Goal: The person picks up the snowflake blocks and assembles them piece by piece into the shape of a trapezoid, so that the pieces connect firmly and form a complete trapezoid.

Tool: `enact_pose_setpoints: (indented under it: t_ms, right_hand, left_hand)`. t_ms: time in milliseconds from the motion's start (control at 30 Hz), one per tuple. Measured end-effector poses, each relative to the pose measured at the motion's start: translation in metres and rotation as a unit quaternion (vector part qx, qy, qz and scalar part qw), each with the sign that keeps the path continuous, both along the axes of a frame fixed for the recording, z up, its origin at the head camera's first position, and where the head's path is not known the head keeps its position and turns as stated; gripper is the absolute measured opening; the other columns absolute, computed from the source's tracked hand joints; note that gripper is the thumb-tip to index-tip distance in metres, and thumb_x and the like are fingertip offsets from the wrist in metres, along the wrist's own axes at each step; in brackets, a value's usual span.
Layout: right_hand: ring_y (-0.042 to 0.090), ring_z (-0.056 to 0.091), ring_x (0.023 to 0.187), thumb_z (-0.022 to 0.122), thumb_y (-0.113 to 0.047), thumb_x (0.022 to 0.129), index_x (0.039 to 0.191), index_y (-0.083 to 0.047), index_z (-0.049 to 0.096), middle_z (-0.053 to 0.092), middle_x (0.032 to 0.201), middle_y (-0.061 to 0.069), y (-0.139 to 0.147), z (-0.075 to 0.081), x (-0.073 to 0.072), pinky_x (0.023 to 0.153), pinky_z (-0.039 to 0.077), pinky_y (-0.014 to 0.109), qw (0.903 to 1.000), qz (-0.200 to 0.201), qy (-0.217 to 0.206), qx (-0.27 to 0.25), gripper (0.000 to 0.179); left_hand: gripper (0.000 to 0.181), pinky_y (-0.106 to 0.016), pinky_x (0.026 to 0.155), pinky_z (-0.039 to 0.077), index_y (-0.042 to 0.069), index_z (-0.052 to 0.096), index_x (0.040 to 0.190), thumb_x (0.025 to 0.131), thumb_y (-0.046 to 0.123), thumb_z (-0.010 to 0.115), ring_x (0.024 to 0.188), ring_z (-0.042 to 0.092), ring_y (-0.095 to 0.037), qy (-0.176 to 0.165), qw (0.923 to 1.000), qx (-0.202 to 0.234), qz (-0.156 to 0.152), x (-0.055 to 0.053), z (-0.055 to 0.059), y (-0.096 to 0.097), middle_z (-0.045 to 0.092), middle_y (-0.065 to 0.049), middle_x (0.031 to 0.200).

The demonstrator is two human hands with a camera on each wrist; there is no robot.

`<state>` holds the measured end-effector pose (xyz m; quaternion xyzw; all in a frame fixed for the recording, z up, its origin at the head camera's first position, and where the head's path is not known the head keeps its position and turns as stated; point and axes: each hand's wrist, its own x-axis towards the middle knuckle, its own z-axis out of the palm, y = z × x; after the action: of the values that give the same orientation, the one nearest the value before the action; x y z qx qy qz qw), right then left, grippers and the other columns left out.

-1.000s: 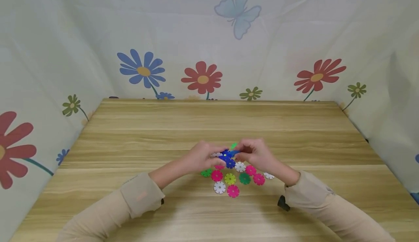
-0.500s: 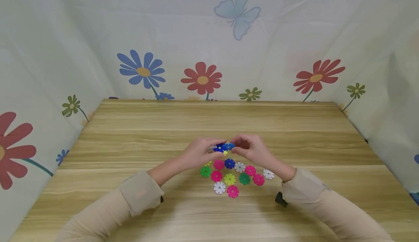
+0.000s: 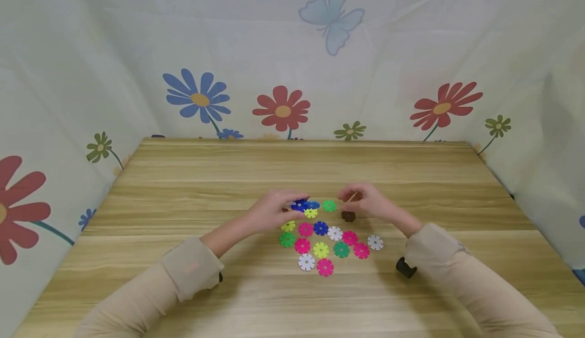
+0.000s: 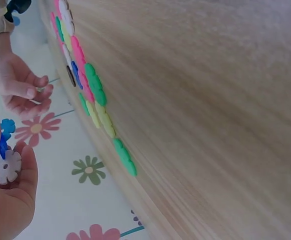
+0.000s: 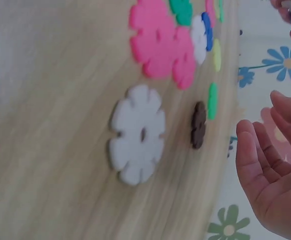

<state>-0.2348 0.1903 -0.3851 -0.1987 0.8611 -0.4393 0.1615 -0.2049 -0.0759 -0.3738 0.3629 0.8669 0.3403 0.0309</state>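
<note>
My left hand (image 3: 269, 211) pinches a small joined piece of notched plastic discs above the table. In the left wrist view the piece shows a white disc (image 4: 6, 167) at the palm, a dark blue disc (image 4: 3, 146) seen edge-on and a lighter blue disc (image 4: 7, 126) at its outer end. Apart from it, to the right, my right hand (image 3: 367, 201) hovers with loosely bent fingers; nothing shows between them in the right wrist view. Just below that hand lies a brown disc (image 3: 349, 216), with a bright green disc (image 3: 329, 205) to its left.
Several loose discs lie flat on the wooden table (image 3: 205, 175) in front of the hands, among them a pink disc (image 3: 325, 267), a dark green disc (image 3: 341, 249) and a white disc (image 3: 375, 242). A flowered cloth (image 3: 388, 48) hangs behind the table.
My right hand has let go of the lighter blue disc and moved off to the right. My left hand has drawn slightly left with the joined discs, uncovering discs on the table.
</note>
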Motion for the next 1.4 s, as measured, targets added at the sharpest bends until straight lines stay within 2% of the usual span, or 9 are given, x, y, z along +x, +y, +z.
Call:
enact_pose_setpoints:
  t_ms: [167,300,433,567,767,867,1167,1300,1400]
  right_hand:
    - [0.018,0.055,0.077,0.063,-0.004,0.077,0.103,0.006,0.059,0.059,0.096,0.021,0.008,-0.008,-0.007,0.062,0.051,0.03,0.9996,0.01,-0.021,0.016,0.028]
    - [0.02,0.054,0.083,0.065,-0.004,0.076,0.102,0.005,0.06,0.061,0.095,0.018,0.014,-0.015,-0.012,0.066,0.049,0.028,0.9984,0.035,-0.02,0.041,0.028]
    - [0.02,0.054,0.086,0.066,-0.005,0.075,0.103,0.003,0.06,0.061,0.094,0.015,0.016,-0.019,-0.014,0.072,0.046,0.028,0.9957,0.059,-0.007,0.072,0.03]
    - [0.021,0.054,0.084,0.067,-0.004,0.072,0.101,0.003,0.061,0.061,0.09,0.013,0.014,-0.021,-0.013,0.072,0.046,0.029,0.992,0.076,0.029,0.096,0.03]
    - [0.018,0.053,0.079,0.068,-0.002,0.071,0.099,0.002,0.062,0.061,0.086,0.011,0.013,-0.025,-0.014,0.069,0.045,0.027,0.988,0.08,0.052,0.122,0.028]
    - [0.017,0.052,0.079,0.067,-0.002,0.072,0.096,0.002,0.062,0.06,0.084,0.009,0.013,-0.026,-0.014,0.069,0.044,0.027,0.9869,0.08,0.057,0.128,0.026]
    - [0.018,0.05,0.075,0.065,0.003,0.071,0.09,0.002,0.054,0.056,0.079,0.01,0.013,-0.024,-0.012,0.065,0.043,0.026,0.9887,0.074,0.058,0.117,0.021]
    - [0.016,0.051,0.068,0.058,0.009,0.075,0.088,0.002,0.05,0.053,0.077,0.011,0.014,-0.024,-0.008,0.057,0.046,0.025,0.9941,0.056,0.022,0.09,0.016]
    - [0.015,0.053,0.062,0.054,0.01,0.078,0.09,0.003,0.049,0.052,0.077,0.012,0.015,-0.022,-0.006,0.053,0.048,0.025,0.998,0.036,-0.019,0.048,0.014]
  left_hand:
    - [0.041,-0.019,0.073,0.05,0.007,0.054,0.12,0.082,0.021,0.062,0.105,0.057,-0.018,0.002,1.0,-0.007,0.0,-0.001,-0.001,-0.001,0.058,-0.008,0.119]
    - [0.041,-0.019,0.073,0.05,0.008,0.054,0.121,0.083,0.021,0.061,0.106,0.056,-0.018,-0.001,1.0,-0.008,0.0,-0.001,-0.001,-0.002,0.057,-0.008,0.12]
    - [0.041,-0.02,0.075,0.05,0.008,0.054,0.121,0.083,0.022,0.061,0.108,0.055,-0.018,-0.003,0.9999,-0.01,-0.001,-0.002,-0.002,-0.003,0.056,-0.008,0.121]
    - [0.042,-0.025,0.08,0.049,0.009,0.053,0.122,0.083,0.023,0.061,0.11,0.054,-0.018,0.002,0.9999,-0.016,0.001,-0.004,-0.003,-0.003,0.056,-0.007,0.122]
    - [0.042,-0.031,0.086,0.047,0.009,0.054,0.121,0.083,0.024,0.061,0.111,0.053,-0.019,0.013,0.9997,-0.019,0.001,-0.005,-0.005,-0.004,0.056,-0.007,0.121]
    - [0.042,-0.03,0.085,0.048,0.009,0.053,0.122,0.083,0.024,0.06,0.111,0.053,-0.019,0.012,0.9997,-0.02,0.0,-0.005,-0.004,-0.004,0.056,-0.007,0.121]
    - [0.041,-0.022,0.076,0.05,0.008,0.053,0.122,0.083,0.022,0.06,0.109,0.055,-0.018,0.001,0.9998,-0.021,-0.003,-0.006,-0.004,-0.004,0.056,-0.008,0.122]
    - [0.041,-0.022,0.076,0.05,0.007,0.053,0.122,0.083,0.021,0.061,0.109,0.055,-0.019,0.004,0.9998,-0.021,-0.003,-0.004,-0.004,-0.003,0.056,-0.008,0.121]
    - [0.042,-0.024,0.079,0.05,0.007,0.053,0.121,0.083,0.021,0.061,0.109,0.055,-0.019,0.013,0.9997,-0.019,-0.003,-0.003,-0.004,-0.002,0.057,-0.008,0.121]
